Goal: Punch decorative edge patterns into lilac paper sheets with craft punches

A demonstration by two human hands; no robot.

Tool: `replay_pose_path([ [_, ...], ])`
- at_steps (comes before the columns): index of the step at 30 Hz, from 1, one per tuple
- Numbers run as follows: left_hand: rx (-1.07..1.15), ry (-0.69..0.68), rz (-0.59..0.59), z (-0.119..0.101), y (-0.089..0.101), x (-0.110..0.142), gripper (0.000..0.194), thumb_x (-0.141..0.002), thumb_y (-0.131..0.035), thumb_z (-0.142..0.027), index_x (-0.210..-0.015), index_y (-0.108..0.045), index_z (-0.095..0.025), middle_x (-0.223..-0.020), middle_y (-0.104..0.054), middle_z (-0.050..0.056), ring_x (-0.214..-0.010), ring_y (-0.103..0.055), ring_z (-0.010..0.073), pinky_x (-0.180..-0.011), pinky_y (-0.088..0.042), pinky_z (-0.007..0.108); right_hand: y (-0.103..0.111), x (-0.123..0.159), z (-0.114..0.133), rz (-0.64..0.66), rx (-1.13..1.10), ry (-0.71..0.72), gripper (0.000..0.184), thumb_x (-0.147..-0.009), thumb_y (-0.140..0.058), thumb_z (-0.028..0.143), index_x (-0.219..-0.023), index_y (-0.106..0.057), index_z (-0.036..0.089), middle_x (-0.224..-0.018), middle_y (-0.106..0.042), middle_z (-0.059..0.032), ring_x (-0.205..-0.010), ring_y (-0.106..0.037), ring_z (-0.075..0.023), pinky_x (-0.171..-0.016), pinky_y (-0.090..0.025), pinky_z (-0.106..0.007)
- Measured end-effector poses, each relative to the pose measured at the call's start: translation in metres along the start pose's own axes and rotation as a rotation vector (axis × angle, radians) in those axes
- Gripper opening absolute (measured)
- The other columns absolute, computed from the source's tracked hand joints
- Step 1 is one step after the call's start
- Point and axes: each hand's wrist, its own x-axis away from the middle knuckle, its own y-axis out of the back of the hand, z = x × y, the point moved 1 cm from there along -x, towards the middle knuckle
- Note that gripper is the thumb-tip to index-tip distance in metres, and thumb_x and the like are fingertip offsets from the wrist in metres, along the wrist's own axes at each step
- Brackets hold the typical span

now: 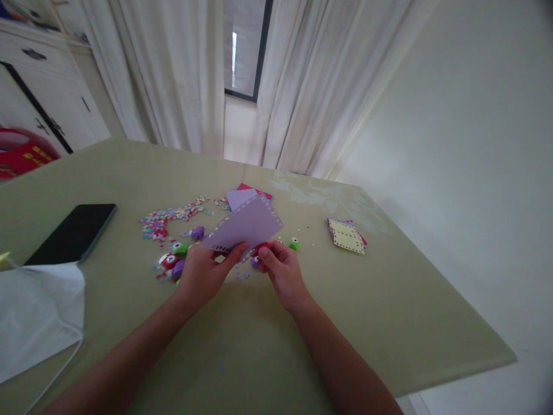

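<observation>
A sheet of purple paper (pixel 250 222), with rows of small punched holes along its edges, is pinched in my left hand (pixel 209 274) above the table. At its lower right edge my right hand (pixel 283 268) grips a small red paper punch (pixel 261 248), mostly hidden by the fingers. Just below the sheet, part of a purple punch (pixel 254 262) shows. A green punch (pixel 294 244) stands beyond my right hand. Left of my left hand lie more small punches: a green one (pixel 180 248), a red one (pixel 167 261) and a purple one (pixel 197 232).
Colourful paper confetti (pixel 162 222) is spread at the left-centre. Behind the sheet lie more purple paper (pixel 239 198) and red paper (pixel 263 193). Hole-edged cards (pixel 347 236) are stacked at right. A dark phone (pixel 73 233) and a white face mask (pixel 41 314) lie at left.
</observation>
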Motion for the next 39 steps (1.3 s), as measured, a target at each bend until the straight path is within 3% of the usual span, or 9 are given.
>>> replay_pose_path([
  [3, 0.088, 0.066, 0.074, 0.0023, 0.0001, -0.0016, 0.03, -0.093, -0.07, -0.045, -0.087, -0.08, -0.018, -0.078, -0.083, 0.005, -0.067, -0.075, 0.0233, -0.062, -0.056, 0.03, 0.0017, -0.0028, -0.0019, -0.03, -0.156, -0.072, 0.052, -0.071, -0.09, 0.068, -0.075, -0.074, 0.019, -0.071, -0.068, -0.001, -0.058, -0.054, -0.0113, -0.054, -0.043, -0.025],
  [8, 0.083, 0.072, 0.097, 0.006, 0.0002, -0.0026, 0.031, -0.089, -0.072, -0.048, -0.081, -0.078, -0.018, -0.067, -0.078, 0.002, -0.06, -0.069, 0.0207, -0.056, -0.052, 0.027, 0.0021, -0.0049, -0.0017, -0.073, -0.266, -0.185, 0.063, -0.062, -0.09, 0.077, -0.075, -0.071, 0.018, -0.075, -0.072, -0.0032, -0.058, -0.058, -0.0121, -0.053, -0.049, -0.025],
  [15, 0.07, 0.106, 0.155, 0.0086, 0.0018, -0.0061, 0.038, -0.087, -0.072, -0.051, -0.069, -0.069, -0.018, -0.056, -0.065, -0.001, -0.05, -0.056, 0.0157, -0.046, -0.039, 0.023, 0.0017, -0.0013, 0.0018, -0.002, -0.148, -0.182, 0.049, -0.066, -0.097, 0.059, -0.074, -0.074, 0.017, -0.072, -0.07, -0.0007, -0.057, -0.051, -0.0086, -0.053, -0.04, -0.022],
  [21, 0.053, 0.076, 0.158, 0.0045, 0.0014, -0.0062, 0.034, -0.087, -0.072, -0.049, -0.072, -0.072, -0.019, -0.057, -0.07, 0.0, -0.051, -0.062, 0.0177, -0.047, -0.042, 0.025, 0.0029, -0.0003, 0.0015, -0.008, -0.067, -0.175, 0.044, -0.064, -0.098, 0.053, -0.072, -0.075, 0.017, -0.069, -0.067, 0.0002, -0.057, -0.046, -0.01, -0.054, -0.035, -0.026],
  [27, 0.073, 0.061, 0.196, 0.0033, -0.0001, -0.0049, 0.028, -0.09, -0.071, -0.045, -0.087, -0.079, -0.019, -0.078, -0.083, 0.004, -0.065, -0.075, 0.0237, -0.058, -0.054, 0.03, 0.0042, -0.001, -0.0002, -0.035, -0.043, -0.182, 0.049, -0.061, -0.098, 0.058, -0.068, -0.072, 0.017, -0.063, -0.063, 0.0009, -0.055, -0.043, -0.0099, -0.053, -0.03, -0.026],
  [39, 0.022, 0.031, 0.16, 0.0019, 0.0002, -0.0033, 0.027, -0.09, -0.072, -0.044, -0.078, -0.078, -0.02, -0.067, -0.079, 0.001, -0.059, -0.072, 0.0221, -0.054, -0.05, 0.028, 0.0028, -0.0001, -0.0019, -0.041, -0.009, -0.185, 0.052, -0.063, -0.096, 0.061, -0.066, -0.068, 0.017, -0.061, -0.059, 0.0015, -0.053, -0.042, -0.0094, -0.051, -0.026, -0.026],
])
